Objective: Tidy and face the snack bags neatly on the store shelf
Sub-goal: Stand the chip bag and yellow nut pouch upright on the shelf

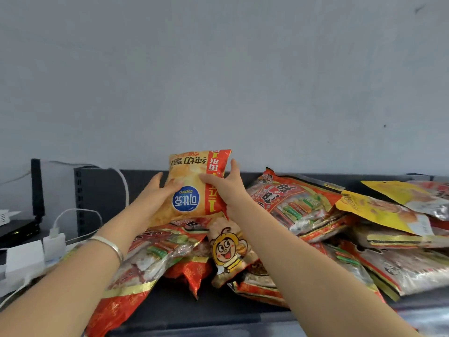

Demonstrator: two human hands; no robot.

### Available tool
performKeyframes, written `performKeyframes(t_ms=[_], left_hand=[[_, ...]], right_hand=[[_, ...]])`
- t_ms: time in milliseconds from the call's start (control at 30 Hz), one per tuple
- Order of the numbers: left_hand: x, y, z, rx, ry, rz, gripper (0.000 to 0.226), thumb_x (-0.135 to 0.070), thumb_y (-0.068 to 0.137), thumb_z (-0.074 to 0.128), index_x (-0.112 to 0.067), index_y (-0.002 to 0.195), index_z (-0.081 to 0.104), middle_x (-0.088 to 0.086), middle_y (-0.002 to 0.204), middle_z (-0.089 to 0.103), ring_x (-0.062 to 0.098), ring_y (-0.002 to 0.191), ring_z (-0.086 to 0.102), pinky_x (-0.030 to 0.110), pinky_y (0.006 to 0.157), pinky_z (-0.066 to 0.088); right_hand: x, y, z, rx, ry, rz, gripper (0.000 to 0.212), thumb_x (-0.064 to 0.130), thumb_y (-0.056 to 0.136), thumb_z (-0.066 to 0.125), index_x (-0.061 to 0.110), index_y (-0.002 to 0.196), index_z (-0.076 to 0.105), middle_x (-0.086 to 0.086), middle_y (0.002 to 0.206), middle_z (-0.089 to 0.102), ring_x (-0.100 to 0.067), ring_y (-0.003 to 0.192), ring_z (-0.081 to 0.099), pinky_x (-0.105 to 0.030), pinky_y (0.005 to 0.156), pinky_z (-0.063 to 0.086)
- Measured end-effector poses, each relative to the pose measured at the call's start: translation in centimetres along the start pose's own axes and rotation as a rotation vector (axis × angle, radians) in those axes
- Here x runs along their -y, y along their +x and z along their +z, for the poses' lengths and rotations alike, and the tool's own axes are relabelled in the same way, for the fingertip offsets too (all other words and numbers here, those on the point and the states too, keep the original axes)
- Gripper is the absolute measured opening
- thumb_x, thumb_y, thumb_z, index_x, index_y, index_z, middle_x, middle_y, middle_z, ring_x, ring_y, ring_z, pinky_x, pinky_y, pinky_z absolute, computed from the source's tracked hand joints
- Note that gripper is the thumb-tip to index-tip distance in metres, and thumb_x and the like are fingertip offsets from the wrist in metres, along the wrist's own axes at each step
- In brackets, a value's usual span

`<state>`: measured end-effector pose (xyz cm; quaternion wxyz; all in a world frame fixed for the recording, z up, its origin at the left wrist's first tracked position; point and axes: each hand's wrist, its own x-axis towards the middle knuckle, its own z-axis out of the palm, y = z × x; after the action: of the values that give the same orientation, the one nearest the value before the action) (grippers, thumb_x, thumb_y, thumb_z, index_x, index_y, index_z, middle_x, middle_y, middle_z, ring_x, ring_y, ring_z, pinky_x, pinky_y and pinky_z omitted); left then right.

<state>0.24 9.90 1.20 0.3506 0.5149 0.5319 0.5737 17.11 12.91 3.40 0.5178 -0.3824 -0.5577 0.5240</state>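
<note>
A yellow chip bag (192, 181) with a blue oval logo stands upside down at the back of the dark shelf (194, 310). My left hand (158, 190) holds its left edge, thumb on the front. My right hand (226, 188) grips its red right side, fingers round the edge. Below it lies a messy pile: a small bag with a cartoon bee (228, 254), a large red and clear rice cracker bag (145, 261) on the left, another (296, 203) leaning at the right, and yellow pouches (379, 210) farther right.
A grey wall rises behind the shelf. Left of the shelf's upright panel (97, 198) sit white chargers (26, 261), white cables (75, 212) and a black router (21, 227). More red and clear bags (401, 268) crowd the right end.
</note>
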Motion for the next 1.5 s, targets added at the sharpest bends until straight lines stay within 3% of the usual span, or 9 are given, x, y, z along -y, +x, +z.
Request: performKeyframes(t_ms=[67,167,367,567,967,1133,1267,1400,1500], left_hand=[[-0.4,0.6,1.9,0.148,-0.132,-0.077,0.097,-0.046,0.065,0.074,-0.022,0.146,0.027,0.011,0.128,0.060,0.029,0.098,0.067,0.041,0.073,0.057],[-1.4,0.1,5.9,0.341,-0.193,-0.105,0.068,-0.044,0.067,0.069,-0.019,0.128,0.051,0.011,0.108,0.071,0.028,0.089,0.070,0.034,0.061,0.057],[-3.1,-1.4,12.5,0.390,-0.265,-0.087,0.063,-0.037,0.067,0.073,-0.022,0.124,0.051,0.012,0.103,0.072,0.031,0.085,0.070,0.039,0.063,0.057],[-5.6,-4.5,19.0,0.254,-0.334,0.054,0.069,-0.022,0.074,0.075,-0.023,0.131,0.036,0.005,0.107,0.063,0.026,0.087,0.067,0.036,0.062,0.054],[-8.4,-12.0,35.2,0.205,-0.306,0.292,0.077,-0.022,0.076,0.076,-0.026,0.138,0.032,-0.003,0.126,0.056,0.013,0.102,0.061,0.027,0.071,0.054],[-8.8,-13.5,41.3,0.246,-0.263,0.298,0.083,-0.028,0.073,0.078,-0.029,0.140,0.029,-0.003,0.130,0.053,0.018,0.112,0.058,0.040,0.088,0.054],[-9.3,-14.1,46.4,0.283,-0.133,0.396,0.087,-0.032,0.074,0.077,-0.029,0.143,0.024,-0.003,0.135,0.050,0.018,0.120,0.053,0.043,0.096,0.049],[-10.3,-14.2,52.1,0.487,-0.125,0.403,0.073,-0.037,0.085,0.062,-0.032,0.144,0.021,-0.004,0.135,0.049,0.019,0.117,0.054,0.040,0.091,0.051],[-10.5,-14.0,56.7,0.595,-0.167,0.372,0.056,-0.042,0.087,0.057,-0.033,0.137,0.031,-0.002,0.130,0.054,0.023,0.112,0.058,0.047,0.094,0.049]], right_hand=[[0.8,-0.8,-2.2,-0.045,-0.005,-0.021,0.090,0.019,0.081,0.076,0.029,0.149,0.019,-0.005,0.118,0.060,-0.025,0.095,0.067,-0.042,0.079,0.059],[1.8,-2.2,-6.0,-0.110,-0.096,-0.064,0.056,0.024,0.081,0.075,0.017,0.128,0.046,-0.002,0.102,0.065,-0.022,0.086,0.070,-0.037,0.074,0.060],[3.0,-4.4,-12.0,-0.212,-0.317,-0.126,0.033,0.038,0.086,0.068,0.028,0.109,0.048,0.001,0.103,0.067,-0.021,0.088,0.071,-0.040,0.080,0.060],[4.3,-7.4,-17.8,-0.295,-0.447,-0.242,0.051,0.046,0.091,0.058,0.022,0.135,0.046,-0.002,0.120,0.065,-0.016,0.090,0.070,-0.032,0.073,0.060],[6.3,-15.3,-35.5,-0.464,-0.646,-0.331,0.043,0.045,0.098,0.045,0.015,0.127,0.053,-0.001,0.114,0.066,-0.016,0.093,0.065,-0.036,0.080,0.058],[6.3,-17.5,-41.2,-0.479,-0.533,-0.294,0.045,0.045,0.098,0.043,0.013,0.128,0.052,-0.004,0.112,0.066,-0.015,0.090,0.067,-0.032,0.075,0.059],[6.0,-18.1,-45.4,-0.437,-0.389,-0.234,0.051,0.047,0.090,0.058,0.018,0.131,0.047,-0.004,0.115,0.065,-0.016,0.092,0.069,-0.036,0.081,0.060],[5.9,-18.6,-50.5,-0.459,-0.336,-0.189,0.050,0.034,0.080,0.074,0.023,0.119,0.045,0.002,0.106,0.064,-0.016,0.092,0.068,-0.030,0.077,0.060],[6.0,-18.8,-55.0,-0.561,-0.325,-0.166,0.061,0.032,0.076,0.078,0.019,0.125,0.045,-0.005,0.115,0.064,-0.021,0.096,0.068,-0.038,0.080,0.060]])
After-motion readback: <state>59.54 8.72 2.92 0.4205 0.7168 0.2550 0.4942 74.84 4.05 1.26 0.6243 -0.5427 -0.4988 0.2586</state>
